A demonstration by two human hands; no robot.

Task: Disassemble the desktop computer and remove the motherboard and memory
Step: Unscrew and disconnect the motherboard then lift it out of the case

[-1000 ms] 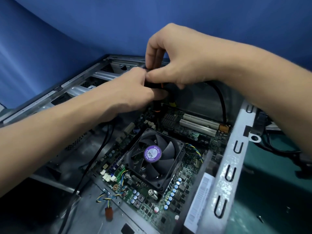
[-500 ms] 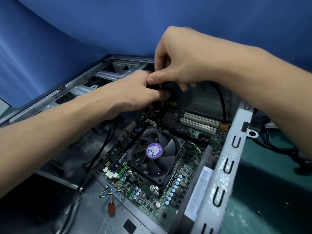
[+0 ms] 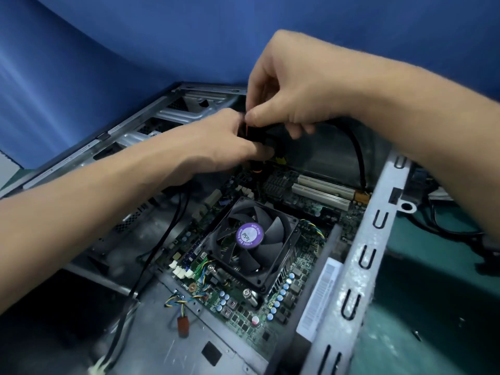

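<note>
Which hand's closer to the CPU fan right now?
Left. The left hand grips the black cable just beyond the CPU fan's far corner. The right hand pinches the same cable higher up and farther back.

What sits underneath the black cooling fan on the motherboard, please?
Silver heatsink fins show below the fan, standing on the motherboard. Whatever lies beneath them is covered.

fan [image 3: 250, 240] on motherboard [image 3: 243, 315] inside case [image 3: 359, 266], slots [image 3: 322, 194] behind the fan
</note>
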